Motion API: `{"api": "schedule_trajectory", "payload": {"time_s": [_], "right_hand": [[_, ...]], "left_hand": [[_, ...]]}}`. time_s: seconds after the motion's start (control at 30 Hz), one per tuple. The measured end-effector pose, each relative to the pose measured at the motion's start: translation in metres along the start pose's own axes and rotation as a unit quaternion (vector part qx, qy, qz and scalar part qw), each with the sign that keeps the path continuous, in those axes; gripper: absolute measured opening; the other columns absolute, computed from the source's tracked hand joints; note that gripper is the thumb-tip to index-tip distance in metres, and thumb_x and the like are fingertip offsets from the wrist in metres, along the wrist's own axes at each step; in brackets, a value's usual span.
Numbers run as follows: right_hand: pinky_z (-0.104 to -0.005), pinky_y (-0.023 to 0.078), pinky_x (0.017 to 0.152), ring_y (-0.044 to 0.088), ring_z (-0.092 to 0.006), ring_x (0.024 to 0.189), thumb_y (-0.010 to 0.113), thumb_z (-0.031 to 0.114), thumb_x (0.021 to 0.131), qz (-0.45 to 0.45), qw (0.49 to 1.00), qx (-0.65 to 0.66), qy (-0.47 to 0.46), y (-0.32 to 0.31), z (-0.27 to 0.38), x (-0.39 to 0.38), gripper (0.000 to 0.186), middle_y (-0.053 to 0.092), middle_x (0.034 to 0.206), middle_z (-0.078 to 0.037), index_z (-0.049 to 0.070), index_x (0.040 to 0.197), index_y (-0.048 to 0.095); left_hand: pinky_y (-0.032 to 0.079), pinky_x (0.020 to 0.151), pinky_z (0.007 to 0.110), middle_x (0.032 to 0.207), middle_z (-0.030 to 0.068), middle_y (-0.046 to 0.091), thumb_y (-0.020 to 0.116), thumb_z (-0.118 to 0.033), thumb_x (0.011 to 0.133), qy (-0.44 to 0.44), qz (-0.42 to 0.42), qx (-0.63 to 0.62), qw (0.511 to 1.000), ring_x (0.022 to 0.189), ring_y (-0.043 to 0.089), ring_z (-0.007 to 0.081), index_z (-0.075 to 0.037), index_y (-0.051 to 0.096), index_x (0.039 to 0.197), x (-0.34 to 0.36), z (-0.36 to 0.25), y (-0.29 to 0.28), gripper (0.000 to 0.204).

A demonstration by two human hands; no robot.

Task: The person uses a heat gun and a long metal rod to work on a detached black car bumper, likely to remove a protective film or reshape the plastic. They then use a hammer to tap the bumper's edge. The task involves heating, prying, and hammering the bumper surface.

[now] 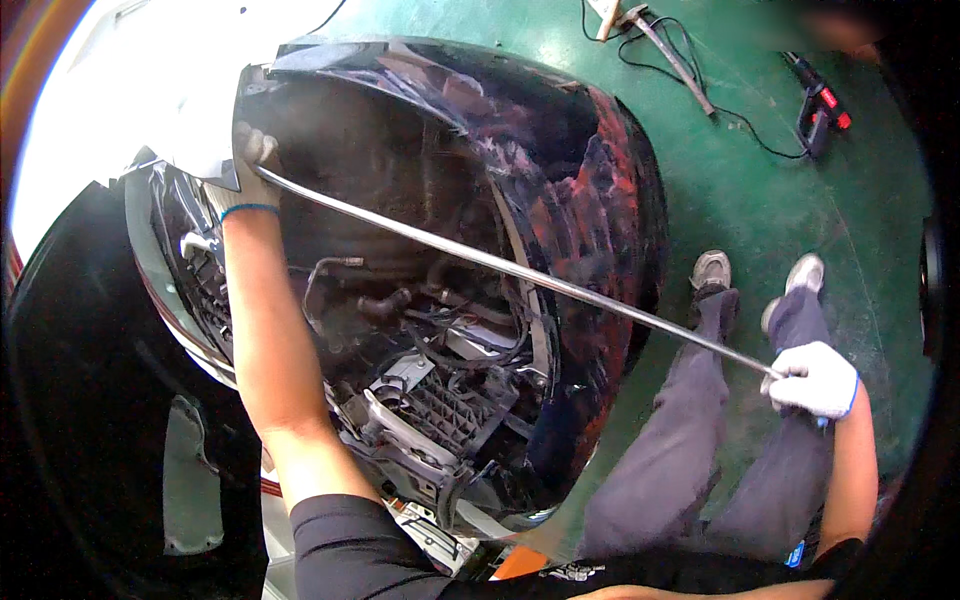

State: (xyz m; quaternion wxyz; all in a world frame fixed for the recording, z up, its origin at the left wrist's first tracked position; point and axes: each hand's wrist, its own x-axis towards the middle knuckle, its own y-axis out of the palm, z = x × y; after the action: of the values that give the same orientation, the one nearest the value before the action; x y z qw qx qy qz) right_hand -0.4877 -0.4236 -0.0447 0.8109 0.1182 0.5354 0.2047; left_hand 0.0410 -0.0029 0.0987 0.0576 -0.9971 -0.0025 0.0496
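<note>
My left hand (255, 150), in a white glove with a blue cuff, is curled at the bright panel edge (210, 130) over the engine bay; part of it is hidden, and its grip is unclear. A long silver metal bar (450, 250) runs diagonally from beside that hand across the dark, scuffed car body (570, 170) to my right hand (813, 380). My gloved right hand is closed around the bar’s lower end, above my legs. Below the bar lie hoses, brackets and ribbed plastic parts (440, 410) in the open bay.
A large black panel (90, 350) stands at left. On the green floor (760, 200) at upper right lie a hammer-like tool (670, 60), a black-and-red power tool (825, 105) and a cord. My feet (712, 268) are beside the car’s front.
</note>
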Motion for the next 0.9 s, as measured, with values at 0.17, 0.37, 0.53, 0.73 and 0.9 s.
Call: {"api": "schedule_trajectory", "payload": {"time_s": [0.17, 0.37, 0.53, 0.73, 0.9], "right_hand": [[-0.028, 0.055, 0.068, 0.069, -0.0127, 0.073, 0.075, 0.008, 0.086, 0.022, 1.0, 0.01, 0.004, 0.037, -0.023, 0.018, 0.013, 0.073, 0.081, -0.008, -0.002, 0.094, 0.076], [-0.0277, 0.052, 0.065, 0.066, -0.0117, 0.07, 0.075, 0.009, 0.087, 0.026, 0.998, 0.049, -0.016, 0.052, -0.033, 0.019, 0.013, 0.071, 0.078, -0.006, -0.001, 0.093, 0.076], [-0.027, 0.05, 0.063, 0.065, -0.0113, 0.068, 0.076, 0.012, 0.086, 0.013, 0.999, 0.037, -0.028, 0.063, -0.036, 0.02, 0.012, 0.069, 0.076, -0.006, 0.0, 0.09, 0.076], [-0.0286, 0.048, 0.061, 0.061, -0.0105, 0.065, 0.08, 0.018, 0.084, -0.033, 0.996, 0.066, -0.043, 0.111, -0.06, 0.04, 0.018, 0.067, 0.073, -0.004, 0.0, 0.086, 0.075], [-0.0283, 0.049, 0.061, 0.061, -0.009, 0.066, 0.081, 0.017, 0.083, -0.042, 0.994, 0.096, -0.014, 0.137, -0.061, 0.053, 0.018, 0.067, 0.071, -0.003, 0.001, 0.087, 0.075]], "left_hand": [[0.025, 0.043, 0.025, 0.067, -0.0023, 0.038, 0.056, -0.028, 0.102, -0.022, 0.03, 0.002, 0.999, 0.048, 0.028, 0.0096, -0.013, 0.052, 0.082, 0.019, 0.002, -0.02, 0.025], [0.031, 0.046, 0.029, 0.063, -0.0029, 0.033, 0.056, -0.015, 0.099, -0.045, 0.095, -0.082, 0.991, 0.048, 0.028, 0.0113, -0.01, 0.05, 0.084, 0.019, -0.001, -0.022, 0.017], [0.031, 0.046, 0.029, 0.062, -0.0036, 0.031, 0.056, -0.017, 0.1, -0.036, 0.05, -0.066, 0.996, 0.047, 0.026, 0.0113, -0.011, 0.051, 0.085, 0.01, 0.003, -0.004, 0.017], [0.03, 0.045, 0.028, 0.061, -0.0044, 0.03, 0.057, -0.019, 0.1, -0.029, 0.053, -0.073, 0.995, 0.045, 0.024, 0.0112, -0.011, 0.052, 0.088, 0.006, 0.004, -0.004, 0.015], [0.029, 0.044, 0.028, 0.06, -0.0049, 0.028, 0.057, -0.02, 0.101, -0.017, 0.12, -0.065, 0.99, 0.044, 0.022, 0.011, -0.01, 0.053, 0.092, 0.027, 0.006, -0.028, 0.014]]}}
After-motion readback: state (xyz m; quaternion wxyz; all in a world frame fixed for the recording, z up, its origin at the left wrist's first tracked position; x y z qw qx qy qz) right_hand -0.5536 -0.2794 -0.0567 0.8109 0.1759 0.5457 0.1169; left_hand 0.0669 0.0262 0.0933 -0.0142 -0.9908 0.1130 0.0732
